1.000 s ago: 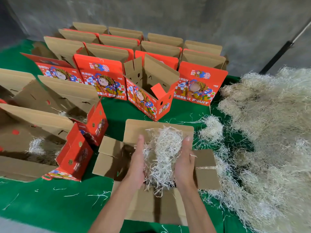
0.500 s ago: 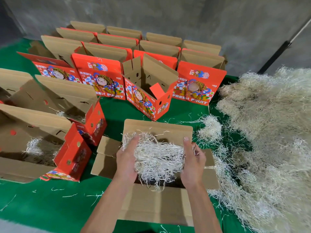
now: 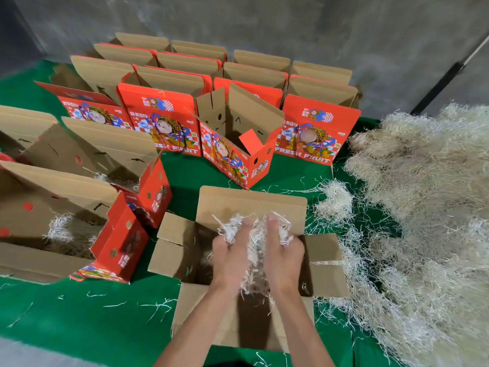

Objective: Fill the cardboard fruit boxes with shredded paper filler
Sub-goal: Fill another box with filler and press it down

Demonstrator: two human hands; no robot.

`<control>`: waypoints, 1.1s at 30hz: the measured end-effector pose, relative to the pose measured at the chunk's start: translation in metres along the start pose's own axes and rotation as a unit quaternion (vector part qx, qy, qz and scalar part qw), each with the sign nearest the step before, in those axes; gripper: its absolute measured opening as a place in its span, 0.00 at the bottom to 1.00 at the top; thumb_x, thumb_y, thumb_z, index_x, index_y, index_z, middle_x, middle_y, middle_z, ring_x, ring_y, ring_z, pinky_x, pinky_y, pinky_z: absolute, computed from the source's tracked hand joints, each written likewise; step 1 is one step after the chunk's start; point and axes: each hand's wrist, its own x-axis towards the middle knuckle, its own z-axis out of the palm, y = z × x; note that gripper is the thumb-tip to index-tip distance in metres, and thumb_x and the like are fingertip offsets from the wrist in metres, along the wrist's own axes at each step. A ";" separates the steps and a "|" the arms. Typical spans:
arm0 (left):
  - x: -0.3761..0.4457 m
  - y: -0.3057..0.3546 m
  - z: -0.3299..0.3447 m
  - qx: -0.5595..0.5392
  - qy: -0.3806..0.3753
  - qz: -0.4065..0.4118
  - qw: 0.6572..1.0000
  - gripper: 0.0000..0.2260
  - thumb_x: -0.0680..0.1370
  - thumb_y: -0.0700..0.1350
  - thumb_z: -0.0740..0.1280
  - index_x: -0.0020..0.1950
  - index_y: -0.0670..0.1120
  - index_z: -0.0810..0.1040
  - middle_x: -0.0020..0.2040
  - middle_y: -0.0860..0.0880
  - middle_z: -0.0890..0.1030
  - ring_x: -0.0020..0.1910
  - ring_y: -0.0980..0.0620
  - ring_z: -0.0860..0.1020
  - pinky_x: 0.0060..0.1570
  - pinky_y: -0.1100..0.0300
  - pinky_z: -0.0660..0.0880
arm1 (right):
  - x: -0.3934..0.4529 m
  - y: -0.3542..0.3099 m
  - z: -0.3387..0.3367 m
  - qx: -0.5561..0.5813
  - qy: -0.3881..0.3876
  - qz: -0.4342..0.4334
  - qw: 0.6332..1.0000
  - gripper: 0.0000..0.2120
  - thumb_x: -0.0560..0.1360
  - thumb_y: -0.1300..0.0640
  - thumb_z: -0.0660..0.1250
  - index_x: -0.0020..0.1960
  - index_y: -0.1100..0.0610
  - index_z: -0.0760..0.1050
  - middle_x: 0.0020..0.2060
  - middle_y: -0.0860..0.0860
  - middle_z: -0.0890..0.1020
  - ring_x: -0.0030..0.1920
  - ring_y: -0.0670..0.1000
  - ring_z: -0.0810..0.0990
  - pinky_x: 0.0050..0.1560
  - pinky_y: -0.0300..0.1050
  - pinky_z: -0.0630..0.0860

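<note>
Head view: left hand (image 3: 230, 260) and right hand (image 3: 284, 258), fingers curled, clutch a wad of pale shredded paper filler (image 3: 255, 234) over the near open brown cardboard box (image 3: 251, 205); big filler heap (image 3: 423, 207) lies right

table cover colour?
Green, a felt-like table cover, seen in the head view.

Fingertips (image 3: 248, 226) buried in paper wad (image 3: 255, 245); box (image 3: 251, 202) floor hidden.
</note>
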 end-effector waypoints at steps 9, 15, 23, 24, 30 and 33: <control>0.012 0.013 -0.014 0.004 0.034 0.023 0.999 0.18 0.73 0.63 0.73 0.43 0.54 0.68 0.40 0.56 0.72 0.33 0.62 0.74 0.35 0.63 0.64 | 0.013 -0.010 -0.018 0.030 0.012 0.047 0.998 0.29 0.74 0.36 0.71 0.24 0.52 0.66 0.20 0.50 0.61 0.21 0.50 0.56 0.23 0.40 0.56; 0.026 0.020 -0.030 -0.003 0.055 -0.031 0.998 0.39 0.68 0.70 0.72 0.68 0.51 0.61 0.51 0.55 0.71 0.49 0.54 0.72 0.52 0.53 0.66 | 0.018 -0.007 -0.029 0.034 0.020 0.051 0.998 0.31 0.76 0.37 0.68 0.20 0.51 0.67 0.18 0.45 0.62 0.19 0.46 0.58 0.20 0.40 0.57; 0.032 0.028 -0.044 -0.142 -0.214 -0.133 0.957 0.41 0.72 0.73 0.66 0.77 0.48 0.67 0.68 0.49 0.76 0.66 0.45 0.76 0.67 0.46 0.70 | 0.029 -0.001 -0.048 0.175 -0.136 0.143 0.965 0.09 0.80 0.39 0.63 0.52 0.34 0.82 0.54 0.57 0.85 0.50 0.59 0.85 0.57 0.59 0.78; 0.029 0.028 -0.047 -0.187 -0.268 -0.142 0.934 0.39 0.74 0.71 0.66 0.76 0.45 0.70 0.68 0.44 0.78 0.66 0.44 0.78 0.66 0.46 0.73 | 0.026 -0.002 -0.050 0.147 -0.161 0.158 0.963 0.11 0.80 0.37 0.63 0.61 0.31 0.77 0.62 0.53 0.82 0.57 0.58 0.83 0.60 0.60 0.77; 0.009 0.001 -0.024 -0.107 -0.257 -0.100 0.955 0.19 0.72 0.61 0.76 0.60 0.62 0.77 0.50 0.64 0.84 0.47 0.67 0.82 0.39 0.64 0.79 | 0.001 0.010 -0.025 0.017 -0.178 0.157 0.971 0.59 0.62 0.24 0.72 0.81 0.49 0.51 0.75 0.48 0.67 0.70 0.44 0.70 0.68 0.46 0.68; 0.010 -0.010 -0.011 -0.052 -0.089 -0.014 0.995 0.09 0.74 0.64 0.71 0.51 0.62 0.81 0.46 0.66 0.83 0.50 0.66 0.77 0.48 0.64 0.73 | 0.002 0.015 -0.016 0.036 -0.116 0.077 0.990 0.33 0.71 0.39 0.75 0.70 0.55 0.72 0.61 0.47 0.82 0.58 0.36 0.80 0.65 0.40 0.74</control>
